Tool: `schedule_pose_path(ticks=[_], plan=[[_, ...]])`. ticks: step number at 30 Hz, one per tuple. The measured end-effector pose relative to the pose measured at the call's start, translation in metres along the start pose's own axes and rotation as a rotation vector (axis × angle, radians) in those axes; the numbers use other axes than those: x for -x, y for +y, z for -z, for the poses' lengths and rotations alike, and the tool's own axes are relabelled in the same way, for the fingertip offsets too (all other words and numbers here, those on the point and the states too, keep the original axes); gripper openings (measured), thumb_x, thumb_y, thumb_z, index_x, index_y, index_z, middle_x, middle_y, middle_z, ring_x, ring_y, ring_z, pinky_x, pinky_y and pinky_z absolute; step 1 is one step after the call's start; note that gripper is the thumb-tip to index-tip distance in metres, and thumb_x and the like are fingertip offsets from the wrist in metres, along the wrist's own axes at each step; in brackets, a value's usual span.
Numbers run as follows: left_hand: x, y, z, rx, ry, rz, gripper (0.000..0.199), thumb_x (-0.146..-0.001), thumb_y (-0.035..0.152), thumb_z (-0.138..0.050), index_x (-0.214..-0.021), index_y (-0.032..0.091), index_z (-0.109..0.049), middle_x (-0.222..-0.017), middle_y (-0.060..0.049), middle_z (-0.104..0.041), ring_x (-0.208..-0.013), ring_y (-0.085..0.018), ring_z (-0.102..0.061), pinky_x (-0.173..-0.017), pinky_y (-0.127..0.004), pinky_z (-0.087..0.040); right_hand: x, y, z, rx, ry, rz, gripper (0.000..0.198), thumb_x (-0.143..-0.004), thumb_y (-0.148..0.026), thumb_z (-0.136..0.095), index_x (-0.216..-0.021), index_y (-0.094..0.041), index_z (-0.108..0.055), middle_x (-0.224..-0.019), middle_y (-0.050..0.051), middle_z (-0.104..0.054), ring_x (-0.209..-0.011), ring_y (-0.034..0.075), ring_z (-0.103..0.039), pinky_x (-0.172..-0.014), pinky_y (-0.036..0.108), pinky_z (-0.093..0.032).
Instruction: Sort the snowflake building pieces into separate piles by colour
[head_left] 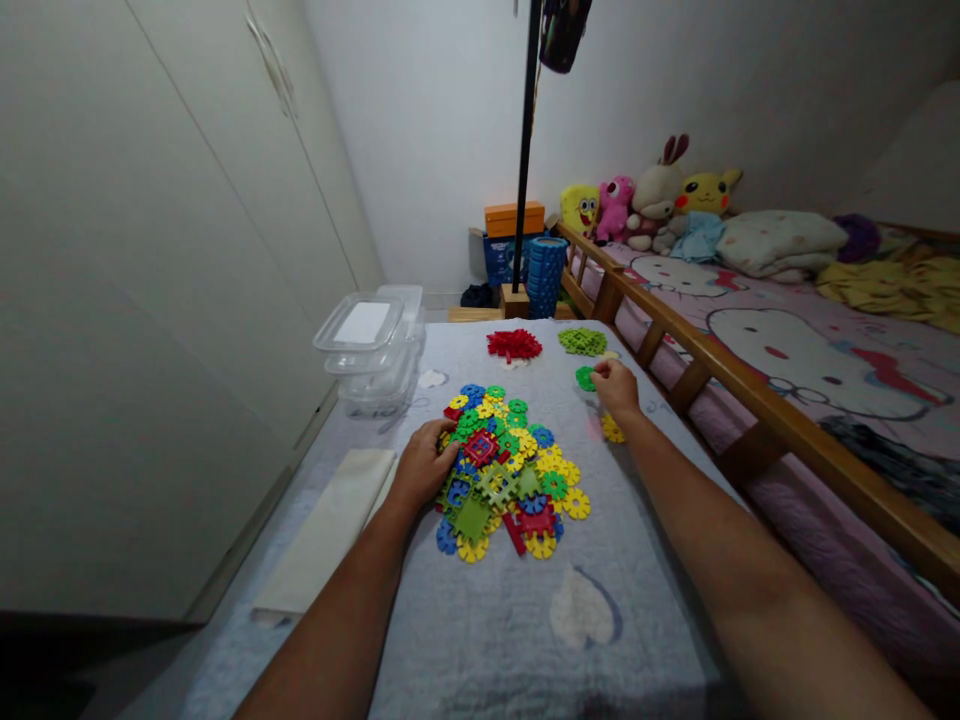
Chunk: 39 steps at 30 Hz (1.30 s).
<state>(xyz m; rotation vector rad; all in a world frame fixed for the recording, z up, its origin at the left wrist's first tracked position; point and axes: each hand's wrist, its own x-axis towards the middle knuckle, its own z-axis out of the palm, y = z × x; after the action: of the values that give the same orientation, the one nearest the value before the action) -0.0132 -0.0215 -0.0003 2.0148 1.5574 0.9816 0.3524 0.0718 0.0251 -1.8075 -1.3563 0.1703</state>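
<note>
My left hand (429, 462) rests against the left side of a mixed pile of plastic building pieces (517, 440), its fingers slightly curved and apart over the edge pieces. Notched discs in yellow, blue and green make up most of the pile, with red and olive-green square pieces among them. To the right, my right hand (619, 386) pinches a green notched disc (585, 378) at its edge, just above the cloth. A yellow notched disc (613, 429) lies by my right wrist, partly covered by it. Whether the green disc touches others beneath is hidden.
A heap of red pieces (514, 345) and a heap of light green pieces (583, 341) lie at the far end. Stacked clear plastic boxes (367, 350) and a folded cream cloth (322, 535) are at left. A wooden bed rail (720, 400) borders the right side.
</note>
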Motion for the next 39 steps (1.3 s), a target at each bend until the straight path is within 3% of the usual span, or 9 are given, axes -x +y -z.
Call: schedule_pose_path(ticks=[6, 11, 17, 24, 27, 31, 39], plan=[[0.000, -0.001, -0.001, 0.014, 0.001, 0.005, 0.032, -0.083, 0.032, -0.056, -0.110, 0.019, -0.065, -0.117, -0.010, -0.068, -0.112, -0.026, -0.062, -0.104, -0.045, -0.047, -0.038, 0.026, 0.004, 0.109, 0.016, -0.111, 0.007, -0.068, -0.013, -0.058, -0.067, -0.019, -0.062, -0.072, 0.005, -0.068, -0.070, 0.019, -0.060, -0.067, 0.028, -0.044], [0.000, -0.001, 0.000, 0.017, -0.011, 0.011, 0.032, -0.083, 0.033, -0.055, -0.110, 0.019, -0.065, -0.118, -0.010, -0.067, -0.114, -0.026, -0.061, -0.105, -0.045, -0.046, -0.045, 0.033, -0.003, 0.116, -0.015, -0.194, 0.006, -0.067, -0.015, -0.061, -0.070, -0.018, -0.065, -0.075, 0.006, -0.070, -0.069, 0.019, -0.061, -0.065, 0.028, -0.045], [0.000, -0.001, 0.000, 0.021, -0.008, 0.001, 0.032, -0.084, 0.032, -0.055, -0.112, 0.019, -0.064, -0.119, -0.010, -0.067, -0.114, -0.025, -0.061, -0.105, -0.045, -0.045, -0.045, 0.033, -0.003, 0.129, -0.014, -0.160, 0.014, -0.062, -0.012, -0.057, -0.071, -0.018, -0.066, -0.081, 0.007, -0.072, -0.079, 0.023, -0.065, -0.076, 0.032, -0.049], [0.000, -0.002, -0.001, 0.014, -0.003, -0.002, 0.032, -0.084, 0.031, -0.055, -0.112, 0.020, -0.064, -0.118, -0.010, -0.067, -0.114, -0.026, -0.061, -0.105, -0.045, -0.046, -0.018, 0.026, 0.007, 0.084, 0.024, -0.051, 0.023, -0.066, -0.016, -0.054, -0.084, -0.016, -0.069, -0.089, 0.008, -0.073, -0.087, 0.023, -0.064, -0.084, 0.034, -0.048], [0.000, -0.002, -0.001, 0.013, 0.004, -0.004, 0.031, -0.084, 0.030, -0.056, -0.111, 0.020, -0.064, -0.117, -0.009, -0.067, -0.113, -0.026, -0.061, -0.104, -0.045, -0.047, 0.007, 0.021, 0.004, 0.075, -0.043, 0.057, 0.022, -0.071, -0.018, -0.052, -0.085, -0.018, -0.069, -0.089, 0.006, -0.072, -0.086, 0.021, -0.063, -0.082, 0.032, -0.048], [0.000, -0.001, -0.001, 0.004, 0.007, 0.001, 0.031, -0.083, 0.030, -0.056, -0.111, 0.019, -0.065, -0.116, -0.009, -0.068, -0.112, -0.026, -0.062, -0.103, -0.045, -0.048, 0.033, 0.015, -0.009, 0.235, -0.151, 0.147, 0.023, -0.073, -0.012, -0.053, -0.084, -0.019, -0.072, -0.087, 0.008, -0.071, -0.089, 0.022, -0.062, -0.086, 0.035, -0.046], [0.000, -0.001, -0.001, 0.003, -0.007, 0.004, 0.032, -0.083, 0.031, -0.056, -0.112, 0.019, -0.065, -0.117, -0.010, -0.067, -0.113, -0.026, -0.062, -0.104, -0.045, -0.047, 0.038, 0.009, -0.022, 0.311, -0.138, 0.167, 0.016, -0.073, -0.014, -0.059, -0.080, -0.022, -0.071, -0.087, 0.013, -0.069, -0.101, 0.031, -0.056, -0.092, 0.045, -0.041]])
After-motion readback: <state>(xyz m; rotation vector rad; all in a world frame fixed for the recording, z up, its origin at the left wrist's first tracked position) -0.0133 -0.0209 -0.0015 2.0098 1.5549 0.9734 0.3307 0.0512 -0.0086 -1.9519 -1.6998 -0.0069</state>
